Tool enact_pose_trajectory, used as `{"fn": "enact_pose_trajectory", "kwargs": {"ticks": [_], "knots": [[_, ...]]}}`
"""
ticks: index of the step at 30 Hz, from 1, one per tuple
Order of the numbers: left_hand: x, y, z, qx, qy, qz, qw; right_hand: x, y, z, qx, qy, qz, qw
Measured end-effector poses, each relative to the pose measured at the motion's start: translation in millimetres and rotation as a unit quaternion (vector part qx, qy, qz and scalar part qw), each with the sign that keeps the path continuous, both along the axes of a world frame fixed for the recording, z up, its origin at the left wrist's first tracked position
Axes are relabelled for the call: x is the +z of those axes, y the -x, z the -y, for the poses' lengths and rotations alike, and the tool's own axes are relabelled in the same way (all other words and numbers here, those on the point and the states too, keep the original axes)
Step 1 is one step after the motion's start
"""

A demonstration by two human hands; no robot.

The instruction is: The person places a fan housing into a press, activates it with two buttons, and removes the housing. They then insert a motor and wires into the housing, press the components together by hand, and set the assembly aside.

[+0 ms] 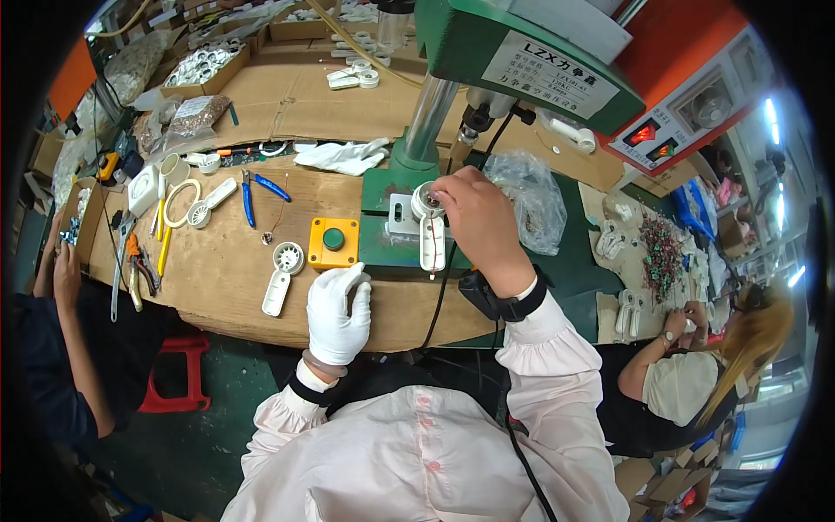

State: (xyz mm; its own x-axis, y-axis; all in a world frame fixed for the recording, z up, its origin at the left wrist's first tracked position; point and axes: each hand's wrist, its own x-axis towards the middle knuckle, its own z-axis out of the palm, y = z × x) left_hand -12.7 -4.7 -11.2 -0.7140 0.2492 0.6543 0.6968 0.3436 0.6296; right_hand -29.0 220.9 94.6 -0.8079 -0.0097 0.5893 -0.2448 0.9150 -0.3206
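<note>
Pale shirt [417,461] foremost, right fingers [444,184] (pinch unclear) overlap the white casing [432,244] at its round end [422,204].

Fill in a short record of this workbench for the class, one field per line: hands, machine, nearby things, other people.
Left hand: white-gloved, holding nothing, beside the yellow button box; contact unclear
Right hand: bare, fingers at the round end of a white handled part
Machine: green press; the white handled part rests at its base
Nearby: blue-handled pliers, loose white part, clear plastic bag
Other people: one co-worker at the left, another at the right
</note>
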Motion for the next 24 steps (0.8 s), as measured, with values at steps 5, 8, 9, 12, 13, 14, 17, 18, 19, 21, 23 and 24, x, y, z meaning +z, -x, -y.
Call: {"fn": "enact_pose_trajectory", "kwargs": {"ticks": [5,8,9,12,13,14,17,18,19,21,23,24], "knots": [[0.5,0.3,-1.8,0.0,-0.009,-0.001,1.0,-1.3,-1.3,-1.9,-0.002,-0.045,0.009,0.999],[-1.6,0.4,-1.2,-0.002,-0.008,0.005,1.0,-0.5,-4.4,-1.7,0.002,-0.06,0.0,0.998],[-2.0,0.2,-1.0,-0.004,-0.008,0.009,1.0,1.2,-7.9,-3.5,-0.003,-0.044,-0.014,0.999],[-4.0,-1.1,4.9,0.024,-0.006,-0.006,1.0,5.1,-24.7,-9.1,-0.008,-0.011,-0.044,0.999],[-3.8,-0.7,6.2,0.037,-0.007,-0.014,0.999,6.2,-37.3,-10.6,-0.031,0.024,-0.048,0.998],[0.1,1.4,4.9,0.034,-0.008,-0.015,0.999,5.9,-52.0,-13.3,-0.058,0.058,-0.051,0.995],[18.2,7.9,1.9,0.163,0.058,-0.093,0.98,-14.3,-83.2,-23.0,-0.105,0.055,-0.037,0.992],[20.4,10.3,0.8,0.161,0.058,-0.095,0.981,-24.3,-92.0,-27.9,-0.129,0.017,-0.022,0.991],[19.8,14.1,2.5,0.145,0.082,-0.086,0.982,-33.5,-97.3,-31.0,-0.15,-0.02,-0.006,0.988],[18.4,19.9,5.7,0.112,0.131,-0.069,0.983,-45.4,-103.5,-32.9,-0.151,-0.029,0.008,0.988],[18.3,19.6,5.7,0.112,0.138,-0.071,0.981,-51.1,-106.6,-32.9,-0.151,-0.049,0.036,0.987],[18.6,19.0,5.8,0.114,0.144,-0.071,0.98,-52.8,-108.1,-33.8,-0.152,-0.048,0.034,0.987]]}}
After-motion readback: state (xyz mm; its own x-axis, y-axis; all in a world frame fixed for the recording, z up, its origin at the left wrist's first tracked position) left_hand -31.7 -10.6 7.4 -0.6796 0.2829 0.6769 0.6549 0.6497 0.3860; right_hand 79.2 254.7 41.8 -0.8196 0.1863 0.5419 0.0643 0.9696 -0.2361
